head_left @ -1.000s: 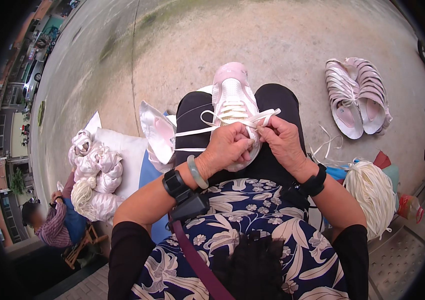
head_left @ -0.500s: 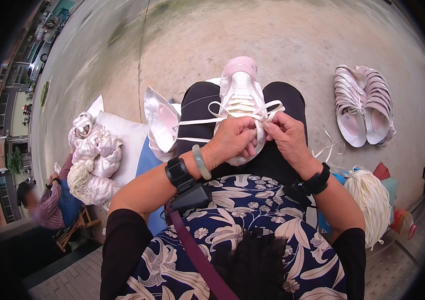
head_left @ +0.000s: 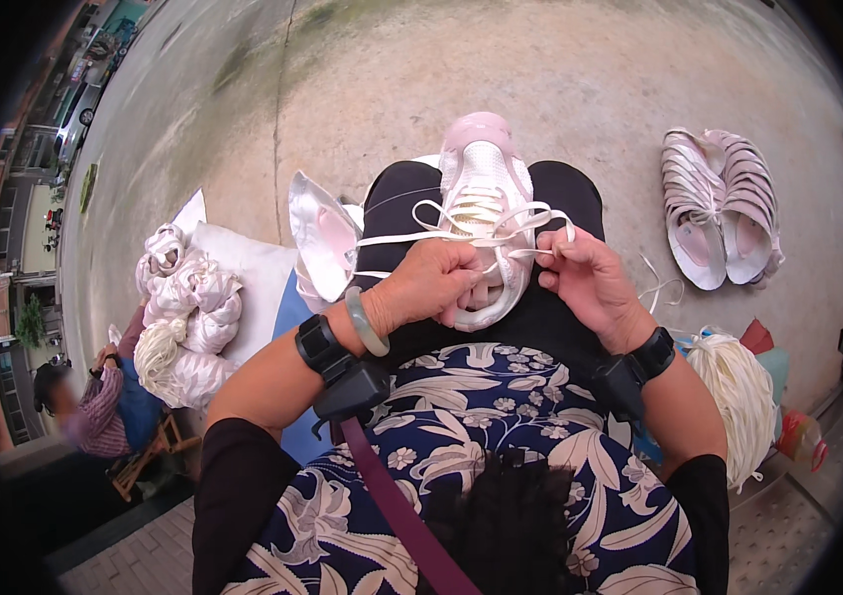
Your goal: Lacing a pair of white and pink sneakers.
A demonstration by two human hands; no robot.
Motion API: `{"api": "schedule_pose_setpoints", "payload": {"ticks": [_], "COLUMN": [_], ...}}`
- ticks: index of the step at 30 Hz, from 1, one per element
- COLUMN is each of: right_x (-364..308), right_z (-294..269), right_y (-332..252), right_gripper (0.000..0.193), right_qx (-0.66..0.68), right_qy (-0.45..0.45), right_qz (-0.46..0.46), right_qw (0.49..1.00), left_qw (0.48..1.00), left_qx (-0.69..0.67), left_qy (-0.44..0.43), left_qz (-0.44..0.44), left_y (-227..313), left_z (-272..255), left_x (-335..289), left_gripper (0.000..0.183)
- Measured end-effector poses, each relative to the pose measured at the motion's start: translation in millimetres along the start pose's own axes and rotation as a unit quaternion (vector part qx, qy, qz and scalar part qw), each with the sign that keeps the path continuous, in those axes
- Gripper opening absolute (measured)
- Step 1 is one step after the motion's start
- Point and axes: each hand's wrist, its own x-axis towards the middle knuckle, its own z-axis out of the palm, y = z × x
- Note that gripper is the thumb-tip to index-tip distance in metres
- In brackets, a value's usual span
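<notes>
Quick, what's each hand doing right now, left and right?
Left hand: closed, pinching the white lace over the pink shoe.
Right hand: closed, pinching the same lace's other end.

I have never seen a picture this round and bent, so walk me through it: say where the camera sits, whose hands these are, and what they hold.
The camera is worn on a person's head and looks down, so you see their own lap; the wide lens bends straight edges. No machine here, just two bare hands. A pale pink sneaker rests on the lap. The left hand grips its heel end and the white shoelace; the right hand pinches the lace's other end. A second shoe leans beside the left knee. On the concrete ground lie a pair of finished shoes to the right and a pile of white bundles to the left. Another person sits far left.
</notes>
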Motion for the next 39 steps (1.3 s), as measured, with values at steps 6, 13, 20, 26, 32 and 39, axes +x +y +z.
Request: {"api": "schedule_pose_setpoints", "payload": {"ticks": [6, 13, 20, 26, 32, 39], "right_x": [-4.9, 4.1, -4.5, -14.7, 2.6, 15.7], "right_z": [2.6, 13.7, 28.9, 46.9, 31.6, 31.8], "right_y": [7.2, 12.8, 6.5, 13.7, 10.4, 7.3], "right_gripper": [0.007, 0.015, 0.026, 0.062, 0.043, 0.034], "right_qx": [-0.054, -0.326, -0.385, -0.642, -0.674, -0.700], "right_qy": [0.032, 0.106, 0.106, 0.101, 0.108, 0.124], "right_qz": [-0.019, -0.139, -0.162, -0.078, -0.115, -0.104], "right_qw": [0.998, 0.929, 0.902, 0.756, 0.722, 0.696], "left_qw": [0.998, 0.998, 0.836, 0.831, 0.794, 0.807], "left_qx": [-0.017, 0.009, 0.327, 0.348, 0.378, 0.389], "left_qy": [-0.053, -0.049, 0.318, 0.326, 0.327, 0.296], "left_qz": [-0.022, 0.050, 0.304, 0.286, 0.347, 0.331], "left_y": [-35.9, -37.2, -49.3, -49.2, -58.0, -57.5], "left_z": [-35.7, -23.3, -40.8, -39.2, -37.4, -37.3], "left_x": [-27.9, -28.0, -12.2, -9.8, -4.5, -23.6], "left_gripper": [0.017, 0.015, 0.017, 0.026, 0.014, 0.010]}}
